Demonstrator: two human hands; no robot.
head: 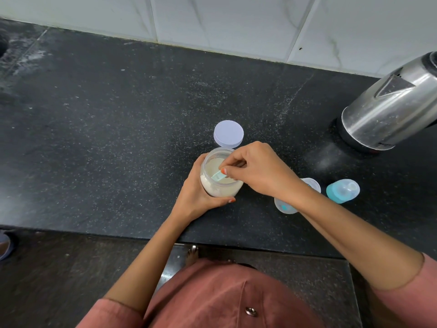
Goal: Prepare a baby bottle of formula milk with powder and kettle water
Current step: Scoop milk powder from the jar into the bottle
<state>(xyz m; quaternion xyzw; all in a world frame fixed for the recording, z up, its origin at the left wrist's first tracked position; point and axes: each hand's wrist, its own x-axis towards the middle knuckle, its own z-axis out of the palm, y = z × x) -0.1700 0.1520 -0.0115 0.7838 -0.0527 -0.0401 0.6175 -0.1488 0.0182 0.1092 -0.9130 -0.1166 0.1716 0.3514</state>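
Scooping the powder. The left hand [198,195] wraps its fingers around the clear powder jar [221,188], which stands open near the front edge of the dark tabletop [118,138]. The right hand [257,171] pinches the handle of a teal scoop [218,176] between fingertip and thumb, with the bowl down in the powder.

To do this step well, the jar is best kept braced and level. The scoop should be filled fully and its heap struck flat against the rim. It can then be lifted straight up and carried low to the bottle [285,207], just to the right. The right forearm partly hides the bottle, so its pose cannot be told.

Count:
- one jar
- one scoop
- one white lid [228,133], lying just behind the jar
- one bottle
- one teal teat-and-collar [343,191]
- one steel kettle [387,110], well apart at the right
- two hands
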